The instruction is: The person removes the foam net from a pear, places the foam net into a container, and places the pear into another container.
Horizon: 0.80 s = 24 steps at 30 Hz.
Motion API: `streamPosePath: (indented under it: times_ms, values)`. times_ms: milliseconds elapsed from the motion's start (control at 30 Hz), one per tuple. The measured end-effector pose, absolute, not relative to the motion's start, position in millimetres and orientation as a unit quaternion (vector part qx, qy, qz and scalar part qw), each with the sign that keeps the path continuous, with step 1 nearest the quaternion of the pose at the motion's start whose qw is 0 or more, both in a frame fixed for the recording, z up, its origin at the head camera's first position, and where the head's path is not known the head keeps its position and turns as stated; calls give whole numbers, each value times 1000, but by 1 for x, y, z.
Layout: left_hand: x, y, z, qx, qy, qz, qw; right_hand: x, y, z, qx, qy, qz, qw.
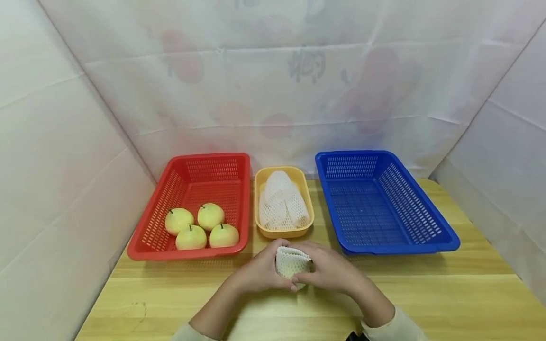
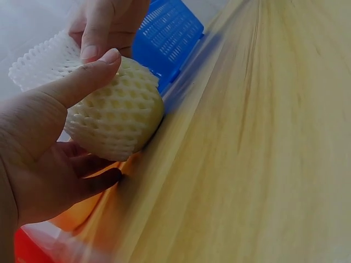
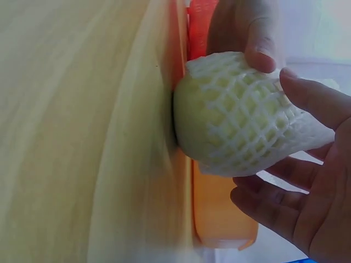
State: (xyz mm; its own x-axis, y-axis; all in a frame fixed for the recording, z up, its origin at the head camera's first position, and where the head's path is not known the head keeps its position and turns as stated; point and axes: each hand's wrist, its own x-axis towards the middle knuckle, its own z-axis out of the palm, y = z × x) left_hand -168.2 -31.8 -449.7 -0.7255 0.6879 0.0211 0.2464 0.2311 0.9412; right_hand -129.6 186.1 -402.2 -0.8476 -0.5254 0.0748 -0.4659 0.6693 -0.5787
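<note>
A yellow-green pear stands on the table, most of it inside a white foam net sleeve; its bottom end shows bare below the net in both wrist views. My left hand holds the sleeved pear from the left, thumb across the front and fingers curled around the far side. From the right, my right hand grips it too, with the thumb close to the left thumb. Above the fruit, the sleeve's open end sticks up loose.
Left of the hands sits a red basket with several bare pears. Behind the hands, a small yellow tray contains more foam net sleeves. A blue basket is at the right. White cloth walls enclose the wooden table.
</note>
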Motion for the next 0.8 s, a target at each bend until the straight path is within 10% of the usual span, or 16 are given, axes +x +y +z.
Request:
streamPosePath:
  times_ms: [800]
  values:
    - [-168, -34, -447, 299, 779, 511, 206, -132, 189, -407, -265, 911, -312, 48]
